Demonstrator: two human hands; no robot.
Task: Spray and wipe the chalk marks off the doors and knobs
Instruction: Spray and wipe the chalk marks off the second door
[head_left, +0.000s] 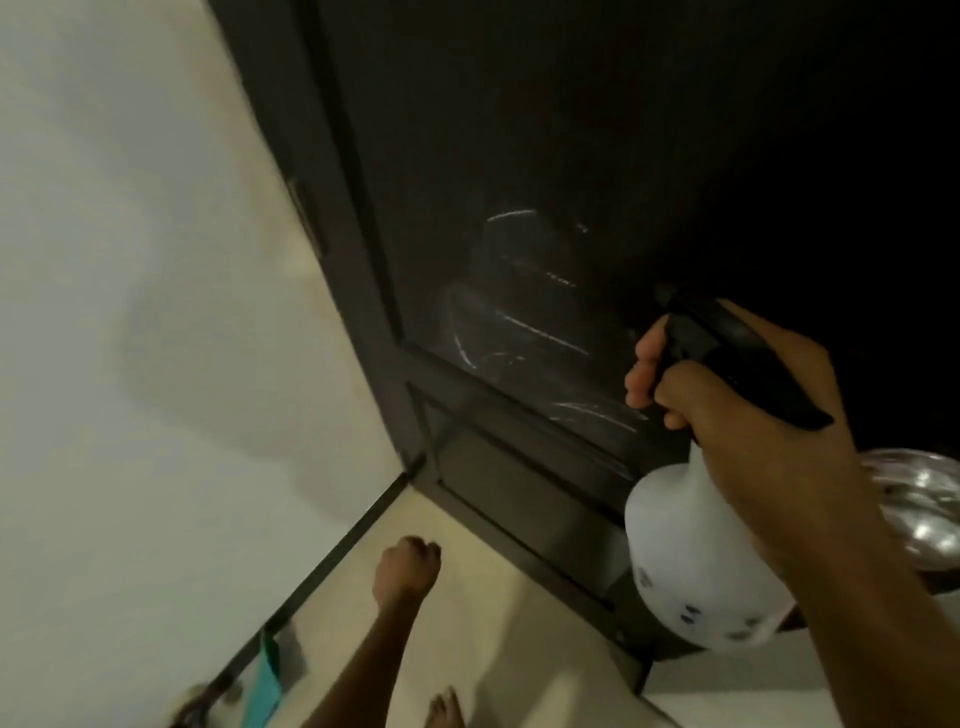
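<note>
Two hands: right (737, 410) grips spray bottle (696, 551); left (408, 569) fisted, empty.

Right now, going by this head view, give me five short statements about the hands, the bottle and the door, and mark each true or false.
1. The right hand grips a spray bottle by its black trigger head. True.
2. The left hand holds a wiping cloth. False: its fingers are curled and it holds nothing.
3. White chalk marks show on the dark door. True.
4. The bottle's body is dark green. False: it is white with small dark spots.
5. The nozzle points away from the door, toward the pale wall. False: it points at the door near the chalk marks.
</note>
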